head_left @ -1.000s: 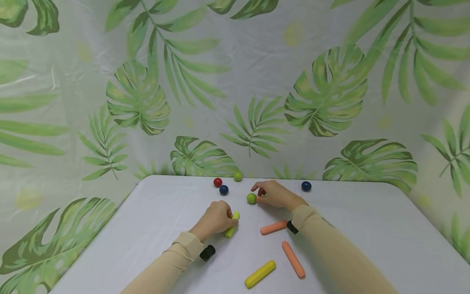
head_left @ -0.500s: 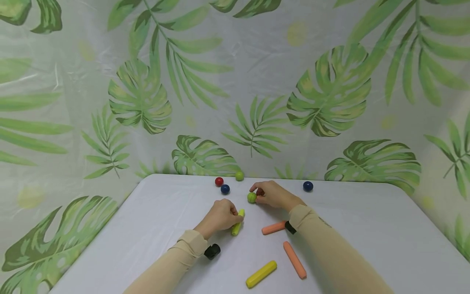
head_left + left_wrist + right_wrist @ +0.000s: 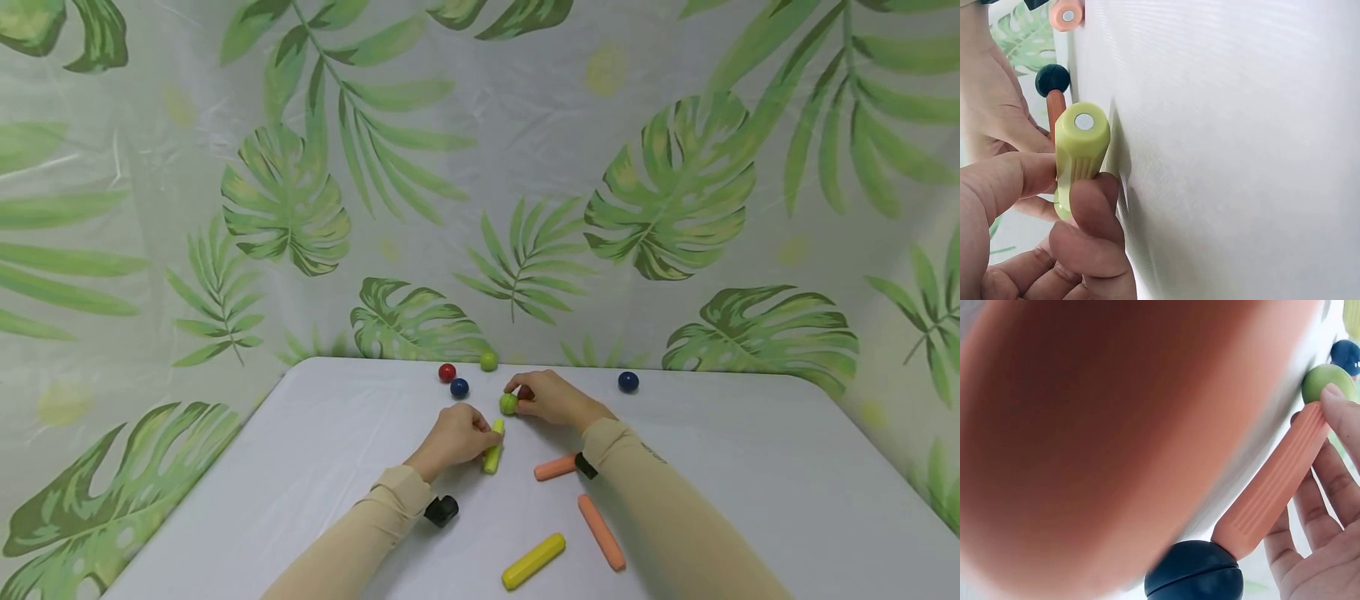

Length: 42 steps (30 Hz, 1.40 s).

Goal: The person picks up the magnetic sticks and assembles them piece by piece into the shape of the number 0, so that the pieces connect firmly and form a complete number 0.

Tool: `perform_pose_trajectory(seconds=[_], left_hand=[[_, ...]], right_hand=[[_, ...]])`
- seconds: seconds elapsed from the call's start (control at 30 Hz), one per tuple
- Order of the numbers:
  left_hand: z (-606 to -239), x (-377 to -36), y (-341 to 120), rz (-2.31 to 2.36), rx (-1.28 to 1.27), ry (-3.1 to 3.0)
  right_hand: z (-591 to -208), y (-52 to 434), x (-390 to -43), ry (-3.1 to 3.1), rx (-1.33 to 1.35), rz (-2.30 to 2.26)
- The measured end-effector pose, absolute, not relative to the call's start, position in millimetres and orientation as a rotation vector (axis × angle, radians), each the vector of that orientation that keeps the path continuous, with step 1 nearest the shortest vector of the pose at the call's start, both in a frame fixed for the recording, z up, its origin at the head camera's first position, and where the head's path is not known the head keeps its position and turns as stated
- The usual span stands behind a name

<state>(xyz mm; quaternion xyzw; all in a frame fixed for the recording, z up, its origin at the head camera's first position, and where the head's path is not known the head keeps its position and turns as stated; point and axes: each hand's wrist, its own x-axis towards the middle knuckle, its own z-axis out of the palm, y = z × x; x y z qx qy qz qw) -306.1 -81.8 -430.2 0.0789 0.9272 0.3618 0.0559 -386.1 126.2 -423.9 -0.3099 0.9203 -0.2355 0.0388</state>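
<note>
My left hand [image 3: 456,435] pinches a yellow-green ridged stick [image 3: 493,450] between thumb and fingers. A silver disc shows in the stick's near end in the left wrist view. Just beyond, my right hand [image 3: 553,398] holds an orange stick [image 3: 1275,481], its thumb close to a green ball [image 3: 1327,383] at one end. A dark blue ball [image 3: 1197,572] meets the other end, which the hand hides in the head view. The yellow-green stick's far end lies close to the green ball [image 3: 508,403]; whether they touch I cannot tell.
A red ball [image 3: 447,372], a blue ball [image 3: 459,387] and another green ball [image 3: 488,361] sit at the table's back edge. Another blue ball [image 3: 627,382] is farther right. Two orange sticks [image 3: 555,467] [image 3: 601,532] and a yellow stick [image 3: 533,561] lie nearer.
My left hand has moved right and slightly forward with the yellow-green stick, closer to the green ball. My right hand has shifted slightly left with the orange stick and green ball.
</note>
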Motion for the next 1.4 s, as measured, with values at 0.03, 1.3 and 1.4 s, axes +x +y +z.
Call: perform_pose_trajectory(seconds=[0.03, 1.3, 1.4], left_hand=[[-430.0, -306.6, -81.3, 1.107, 0.231, 2.808], [-433.1, -325.5, -81.0, 1.19, 0.188, 2.763], [-432.7, -325.4, -81.2, 1.19, 0.196, 2.768]], right_hand=[[-423.9, 125.6, -386.0, 2.822, -0.952, -0.718], [-423.4, 113.9, -385.1, 2.813, -0.903, -0.718], [-423.5, 113.4, -385.0, 2.811, -0.899, -0.713]])
